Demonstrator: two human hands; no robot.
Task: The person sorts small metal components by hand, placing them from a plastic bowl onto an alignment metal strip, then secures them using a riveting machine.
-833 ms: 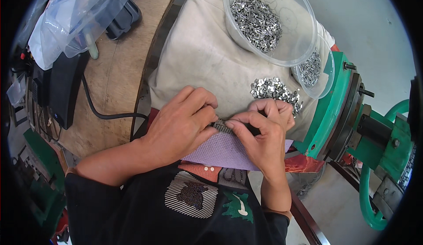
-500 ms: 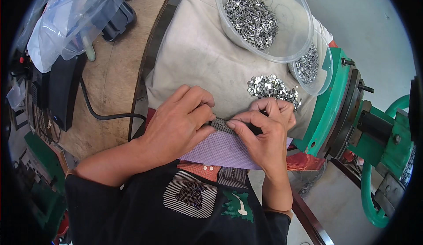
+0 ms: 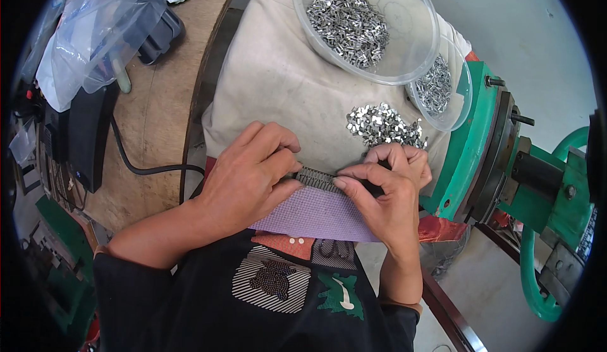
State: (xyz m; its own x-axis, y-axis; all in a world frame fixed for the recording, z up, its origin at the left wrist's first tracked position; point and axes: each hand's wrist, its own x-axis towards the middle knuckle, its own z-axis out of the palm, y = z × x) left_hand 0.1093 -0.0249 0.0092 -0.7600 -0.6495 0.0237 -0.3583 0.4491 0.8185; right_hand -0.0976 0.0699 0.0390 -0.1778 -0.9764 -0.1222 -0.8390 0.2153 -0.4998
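A narrow, ribbed grey strip (image 3: 316, 179) lies along the far edge of a purple woven-textured mat (image 3: 313, 213). My left hand (image 3: 253, 168) is closed at the strip's left end, thumb and fingers pressed together on it. At the other end my right hand (image 3: 391, 187) pinches it between thumb and curled fingers. Whether either hand also holds a small metal piece is hidden by the fingers. Just beyond my right hand, a loose pile of small shiny metal pieces (image 3: 382, 124) rests on beige cloth (image 3: 265, 80).
A large clear plastic tub (image 3: 411, 20) with many small metal pieces stands at the back, a smaller clear tub (image 3: 461, 108) beside it. Green machinery (image 3: 465, 143) with a handwheel borders the right. On the left, a wooden table (image 3: 164, 105) carries a plastic bag (image 3: 85, 42) and black cable (image 3: 142, 170).
My hands are slightly farther apart, and more of the ribbed strip shows between them. The background has shifted a little left in the view.
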